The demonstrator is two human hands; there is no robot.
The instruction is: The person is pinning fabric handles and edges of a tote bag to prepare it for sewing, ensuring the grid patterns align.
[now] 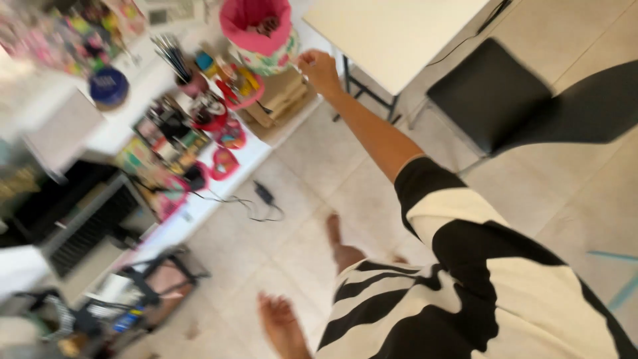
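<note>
My right hand (pixel 320 70) is stretched out at arm's length to a round floral container (pixel 276 58) with a pink lining (pixel 251 18), which stands at the end of a cluttered white desk (pixel 179 223). The fingers are curled together against the container's side. Motion blur hides whether they grip it or something small. My arm wears a black and white striped sleeve (pixel 458 266). My left hand is out of view. My bare feet (pixel 282 326) stand on the tiled floor.
The desk carries a cup of brushes (pixel 174 60), a blue round tin (pixel 109 86), red and pink pots (pixel 222 163) and a cable with an adapter (pixel 264 194). A cardboard box (pixel 282 100) sits under the container. A pale table (pixel 392 33) and a black chair (pixel 492 93) stand beyond.
</note>
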